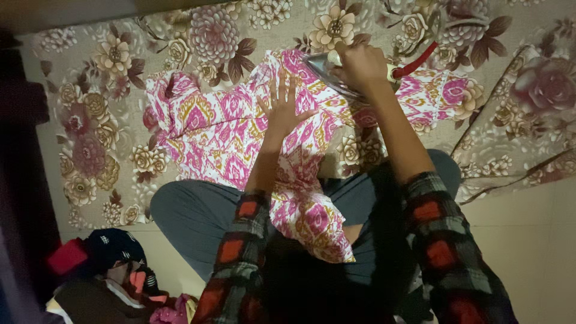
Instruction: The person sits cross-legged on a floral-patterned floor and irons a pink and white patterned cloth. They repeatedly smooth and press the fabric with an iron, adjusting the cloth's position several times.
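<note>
a floral sheet (108, 120) covered the floor; left hand (282, 108) lay spread on pink cloth (222, 132), right hand (363, 66) gripped an iron (324, 65).

A pink, white and yellow patterned garment (240, 132) lies spread and rumpled on the floral cloth, one end trailing into the person's lap, while a metal iron (327, 69) with a red cord rests on its upper part.

floral sheet (90, 120) lies open left of the garment (222, 132) — clothes pile (114, 276) crowds the near-left corner
</note>
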